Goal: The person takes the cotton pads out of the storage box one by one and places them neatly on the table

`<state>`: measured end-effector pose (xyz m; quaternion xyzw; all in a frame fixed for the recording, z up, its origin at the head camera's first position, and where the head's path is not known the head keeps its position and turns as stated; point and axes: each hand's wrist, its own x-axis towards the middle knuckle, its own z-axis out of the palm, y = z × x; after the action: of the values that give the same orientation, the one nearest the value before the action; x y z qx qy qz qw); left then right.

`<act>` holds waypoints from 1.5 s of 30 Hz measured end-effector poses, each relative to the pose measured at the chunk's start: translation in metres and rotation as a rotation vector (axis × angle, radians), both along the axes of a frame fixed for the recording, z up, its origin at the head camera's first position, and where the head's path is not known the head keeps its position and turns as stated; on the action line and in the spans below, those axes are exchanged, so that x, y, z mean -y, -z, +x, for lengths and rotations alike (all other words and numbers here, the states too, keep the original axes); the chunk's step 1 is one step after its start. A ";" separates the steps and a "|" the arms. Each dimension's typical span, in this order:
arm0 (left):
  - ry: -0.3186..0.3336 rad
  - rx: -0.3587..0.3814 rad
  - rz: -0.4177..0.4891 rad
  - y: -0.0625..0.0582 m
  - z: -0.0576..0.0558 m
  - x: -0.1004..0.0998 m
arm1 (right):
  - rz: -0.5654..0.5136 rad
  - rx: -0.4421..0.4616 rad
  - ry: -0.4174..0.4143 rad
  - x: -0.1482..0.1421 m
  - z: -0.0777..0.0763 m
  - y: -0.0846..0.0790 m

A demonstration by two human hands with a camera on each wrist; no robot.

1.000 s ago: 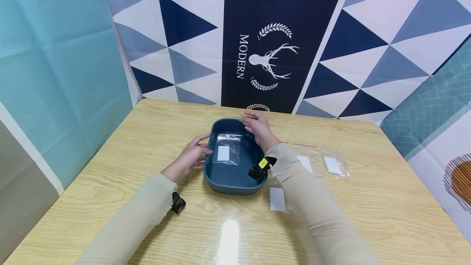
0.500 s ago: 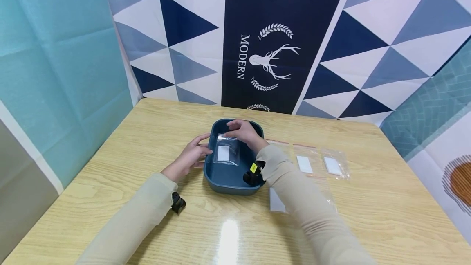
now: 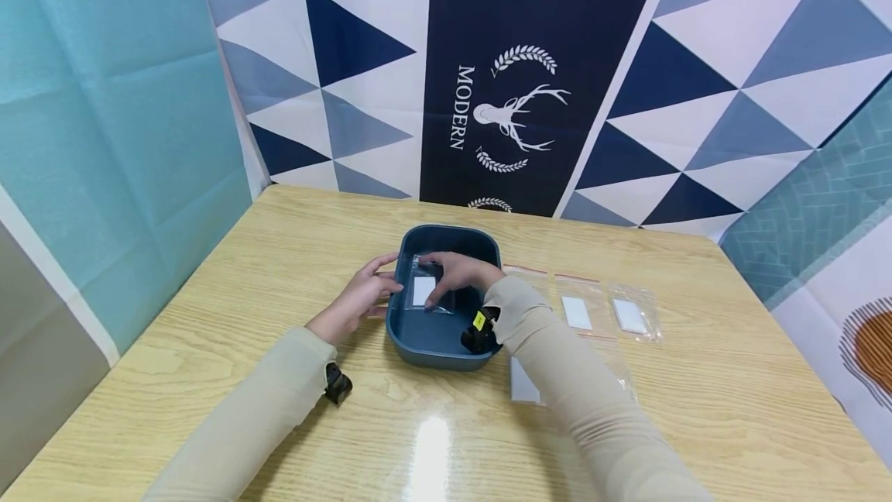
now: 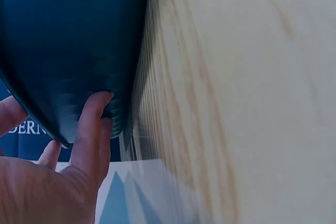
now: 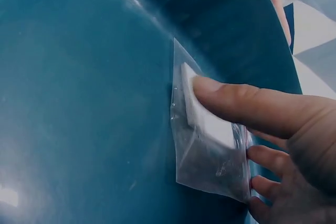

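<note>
A dark blue plastic bin (image 3: 439,335) stands on the table. My left hand (image 3: 357,300) holds its left wall, fingers against the outside and the thumb over the rim; in the left wrist view the fingers (image 4: 89,135) touch the outer wall. My right hand (image 3: 460,271) is inside the bin, pinching a clear zip-lock bag (image 5: 210,163) that contains a flat white piece (image 5: 212,127). The thumb presses on the white piece, and the other fingers lie at the bag's far edge, partly hidden by it.
Several more clear zip-lock bags with white pieces lie right of the bin, including one bag (image 3: 577,312) with a red seal and another bag (image 3: 630,316) beside it. My right sleeve (image 3: 592,386) partly covers a nearer bag. A patterned curtain (image 3: 362,99) hangs behind the wooden table (image 3: 300,254).
My right hand has moved from the bin's far right rim leftward and down into the bin, and now pinches the bag there. My left hand has stayed on the left wall.
</note>
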<state>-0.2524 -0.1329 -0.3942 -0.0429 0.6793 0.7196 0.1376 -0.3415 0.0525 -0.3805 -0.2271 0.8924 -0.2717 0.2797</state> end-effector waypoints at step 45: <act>0.011 -0.020 -0.040 -0.001 0.002 0.000 | -0.114 -0.232 0.179 0.003 0.001 -0.005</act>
<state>-0.2501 -0.1332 -0.3937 -0.0348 0.6952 0.7054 0.1339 -0.3402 0.0500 -0.3758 -0.1922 0.9184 -0.3178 0.1361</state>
